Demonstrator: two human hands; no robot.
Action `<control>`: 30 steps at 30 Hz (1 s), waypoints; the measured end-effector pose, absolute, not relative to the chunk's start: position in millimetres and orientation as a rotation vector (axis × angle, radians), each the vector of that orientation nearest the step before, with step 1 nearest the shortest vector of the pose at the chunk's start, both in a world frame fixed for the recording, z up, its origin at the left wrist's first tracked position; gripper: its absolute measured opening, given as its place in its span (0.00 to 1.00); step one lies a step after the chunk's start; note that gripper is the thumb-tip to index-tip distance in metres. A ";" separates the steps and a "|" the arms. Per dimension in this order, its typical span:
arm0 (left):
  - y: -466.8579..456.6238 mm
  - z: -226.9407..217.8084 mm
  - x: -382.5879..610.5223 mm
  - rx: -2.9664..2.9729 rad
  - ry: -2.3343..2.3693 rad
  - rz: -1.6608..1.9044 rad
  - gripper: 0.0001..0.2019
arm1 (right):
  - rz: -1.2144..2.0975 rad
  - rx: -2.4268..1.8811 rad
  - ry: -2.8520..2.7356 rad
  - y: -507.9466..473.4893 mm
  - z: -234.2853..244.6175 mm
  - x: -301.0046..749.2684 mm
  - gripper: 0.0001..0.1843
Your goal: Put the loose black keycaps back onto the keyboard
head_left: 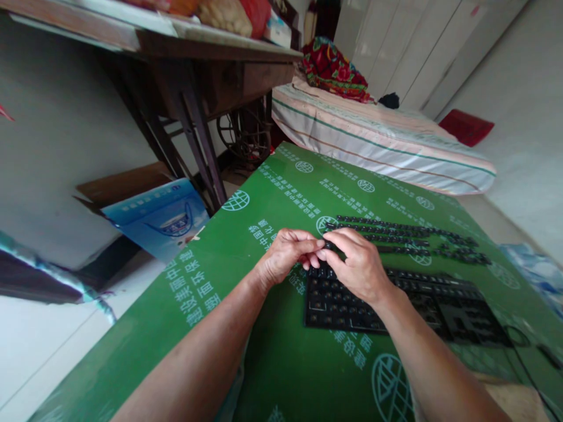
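Observation:
A black keyboard (409,302) with its keycaps off lies on a green printed board (272,351). Rows of loose black keycaps (409,237) are laid out just beyond it. My left hand (285,255) and my right hand (358,264) meet above the keyboard's left end, fingers curled in a pinch. Together they hold a small black keycap (329,246) between the fingertips. Both forearms reach in from the bottom of the view.
A dark wooden sewing table (193,76) with an iron treadle wheel (240,132) stands at the back left. A bed with a striped cover (378,140) lies behind the board. A blue printed carton (158,217) leans at the left. The keyboard's cable (534,351) trails right.

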State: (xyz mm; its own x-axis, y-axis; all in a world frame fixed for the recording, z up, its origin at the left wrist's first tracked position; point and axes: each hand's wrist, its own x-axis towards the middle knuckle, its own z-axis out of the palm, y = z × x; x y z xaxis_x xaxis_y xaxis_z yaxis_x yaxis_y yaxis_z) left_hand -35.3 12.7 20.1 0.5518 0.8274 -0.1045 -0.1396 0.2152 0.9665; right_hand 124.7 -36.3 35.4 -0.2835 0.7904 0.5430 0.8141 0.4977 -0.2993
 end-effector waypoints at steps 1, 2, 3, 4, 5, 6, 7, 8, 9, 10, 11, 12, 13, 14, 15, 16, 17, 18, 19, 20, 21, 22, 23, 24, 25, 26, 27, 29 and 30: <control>12.8 19.8 -35.4 1.173 0.724 0.754 0.13 | -0.044 -1.310 -2.079 -37.0 34.5 124.9 0.08; 12.9 19.4 -35.6 1.180 0.718 0.749 0.13 | -0.040 -1.307 -2.064 -37.6 33.6 125.1 0.08; 13.0 18.9 -35.7 1.186 0.709 0.746 0.13 | -0.033 -1.302 -2.052 -38.3 33.0 125.2 0.08; 13.1 18.4 -35.8 1.190 0.699 0.743 0.13 | -0.024 -1.297 -2.040 -38.9 32.5 125.3 0.08; 13.0 18.0 -35.8 1.194 0.690 0.738 0.14 | -0.011 -1.293 -2.027 -39.6 32.2 125.4 0.08; 12.9 17.7 -35.8 1.199 0.682 0.730 0.14 | 0.004 -1.290 -2.013 -40.4 32.1 125.4 0.08; 12.7 17.7 -35.7 1.207 0.674 0.721 0.14 | 0.022 -1.289 -1.997 -41.2 32.1 125.4 0.08; 12.3 17.7 -35.6 1.218 0.667 0.711 0.14 | 0.037 -1.290 -1.980 -42.1 32.2 125.5 0.07; 12.0 18.0 -35.5 1.231 0.663 0.704 0.14 | 0.051 -1.292 -1.965 -43.2 32.2 125.6 0.07; 11.7 18.3 -35.4 1.244 0.664 0.703 0.14 | 0.063 -1.293 -1.952 -44.5 32.1 125.9 0.07; 11.5 18.6 -35.4 1.255 0.671 0.708 0.14 | 0.079 -1.293 -1.945 -46.1 31.7 126.2 0.07; 11.6 18.8 -35.4 1.262 0.685 0.720 0.14 | 0.098 -1.293 -1.940 -47.9 30.9 126.6 0.07; 11.9 18.9 -35.5 1.265 0.703 0.738 0.13 | 0.119 -1.294 -1.938 -50.0 29.7 126.9 0.08; 12.4 18.8 -35.8 1.266 0.721 0.760 0.13 | 0.140 -1.299 -1.937 -52.3 28.1 127.1 0.08; 13.1 18.6 -36.1 1.266 0.737 0.783 0.13 | 0.157 -1.308 -1.937 -54.7 26.1 127.1 0.08; 13.9 18.2 -36.6 1.265 0.749 0.804 0.12 | 0.169 -1.321 -1.937 -57.3 23.8 126.9 0.08; 14.7 17.7 -37.0 1.264 0.757 0.821 0.12 | 0.174 -1.335 -1.941 -59.7 21.4 126.4 0.08; 15.5 17.2 -37.5 1.263 0.763 0.833 0.12 | 0.175 -1.345 -1.950 -62.0 18.9 125.8 0.08; 16.1 16.8 -38.0 1.263 0.768 0.840 0.12 | 0.172 -1.349 -1.964 -64.0 16.4 125.0 0.08; 16.6 16.4 -38.4 1.263 0.772 0.844 0.11 | 0.167 -1.350 -1.983 -65.7 14.1 124.3 0.08; 17.1 16.1 -38.7 1.263 0.776 0.845 0.11 | 0.161 -1.350 -2.004 -67.0 11.9 123.7 0.07; 17.4 15.9 -39.1 1.265 0.780 0.846 0.11 | 0.153 -1.352 -2.026 -68.0 10.0 123.3 0.07; 17.7 15.7 -39.3 1.268 0.784 0.845 0.11 | 0.145 -1.357 -2.047 -68.8 8.3 123.2 0.07; 18.1 15.5 -39.5 1.272 0.788 0.842 0.10 | 0.139 -1.362 -2.067 -69.4 6.8 123.4 0.07; 18.5 15.3 -39.7 1.276 0.792 0.838 0.10 | 0.134 -1.368 -2.084 -69.8 5.4 123.8 0.07; 19.0 15.0 -39.8 1.281 0.797 0.833 0.09 | 0.128 -1.372 -2.095 -70.3 4.1 124.4 0.07; 19.5 14.6 -39.8 1.287 0.803 0.827 0.09 | 0.122 -1.376 -2.103 -70.9 2.9 125.0 0.07; 20.5 13.6 -39.8 1.300 0.817 0.817 0.09 | 0.112 -1.384 -2.115 -72.1 0.7 125.8 0.07; 20.9 13.1 -39.8 1.307 0.823 0.811 0.08 | 0.109 -1.388 -2.121 -72.8 -0.1 126.0 0.07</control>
State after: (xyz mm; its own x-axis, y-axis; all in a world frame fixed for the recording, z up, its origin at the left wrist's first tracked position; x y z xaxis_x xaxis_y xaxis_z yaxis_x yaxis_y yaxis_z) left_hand -39.8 20.9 13.1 0.4853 0.8726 -0.0563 -0.0436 0.0884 0.9951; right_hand 126.0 -72.8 -0.1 -0.2771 0.8579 0.4327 0.8091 0.4512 -0.3764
